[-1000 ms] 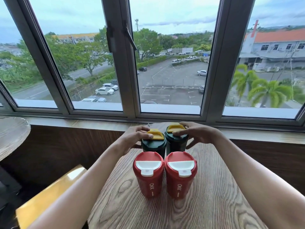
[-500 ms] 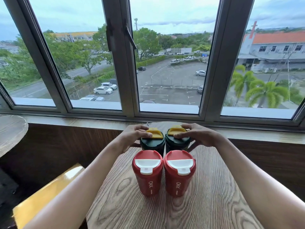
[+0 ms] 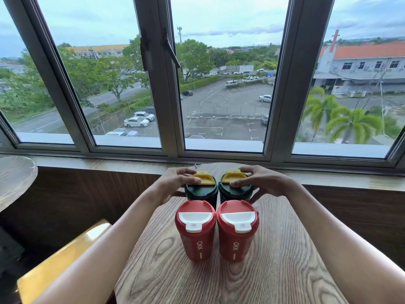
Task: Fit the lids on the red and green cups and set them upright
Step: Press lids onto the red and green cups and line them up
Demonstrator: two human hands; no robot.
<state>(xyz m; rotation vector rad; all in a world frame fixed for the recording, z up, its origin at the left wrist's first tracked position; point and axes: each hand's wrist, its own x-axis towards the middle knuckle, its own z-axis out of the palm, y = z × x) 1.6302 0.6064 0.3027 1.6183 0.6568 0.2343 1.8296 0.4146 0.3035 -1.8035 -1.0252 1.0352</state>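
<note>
Head view: four lidded cups stand upright in a tight two-by-two block on the round wooden table (image 3: 274,270), near its far edge by the window sill. Front row, nearest me: left red cup (image 3: 195,232) and right red cup (image 3: 237,232), touching side by side, each with a red lid and a white flip tab, "OKK" printed down the body. Back row, just behind them: left green cup (image 3: 200,190) and right green cup (image 3: 235,189), dark lids on, yellow tabs facing the window. My left hand (image 3: 175,183) wraps the left green cup from its outer side, fingers curled over the lid edge, thumb on the lid top beside the yellow tab. My right hand (image 3: 263,183) grips the right green cup the same way, fingers spread across the lid, thumb low on the cup's outer side. Yellow chair seat (image 3: 59,264) sits lower left, beside the table.
</note>
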